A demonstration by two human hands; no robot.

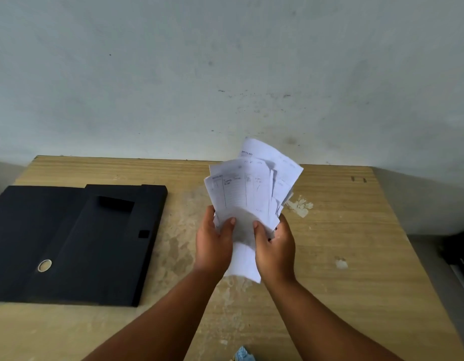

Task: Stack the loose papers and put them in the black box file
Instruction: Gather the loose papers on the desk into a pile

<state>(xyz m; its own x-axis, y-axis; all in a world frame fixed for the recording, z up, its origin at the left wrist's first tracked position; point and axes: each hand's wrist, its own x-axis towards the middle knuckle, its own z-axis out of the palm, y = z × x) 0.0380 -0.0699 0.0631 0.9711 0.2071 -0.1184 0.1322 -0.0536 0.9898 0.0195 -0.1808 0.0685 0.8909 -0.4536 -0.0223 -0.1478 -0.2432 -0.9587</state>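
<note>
- The black box file [77, 243] is seen lying flat on the wooden table [356, 256], at about nine o'clock from the hands and well apart from them. It appears closed; nothing of its contents can be seen.
- A round metal-rimmed finger hole [45, 265] is set near the file's near-left part, and a rectangular recess [116, 203] and a small square mark [144, 233] are seen on its upper face. No label text can be read on it.
- The loose papers [251, 188] are held up above the table at the centre of the view, fanned out unevenly towards twelve and one o'clock, with their lower edges gathered between the two hands.
- The left hand [214, 246] is closed on the bundle's left edge, thumb pressed across the front sheet.
- The right hand [275, 248] is closed on the right edge in the same way, thumb on the front.
- Ruled columns and some handwriting are visible on the front sheet; a printed heading shows on the top sheet, but the words are too blurred to be read.
- Pale chipped patches [300, 205] are seen on the table surface at about two o'clock from the hands, and a smaller one [341, 263] at four o'clock.
- A grey stained wall [225, 74] stands behind the table at twelve o'clock.
- A blue patterned scrap [244, 354] is seen at the bottom edge, at six o'clock; what it is cannot be told.
- Nothing lies between the papers and the file.
</note>
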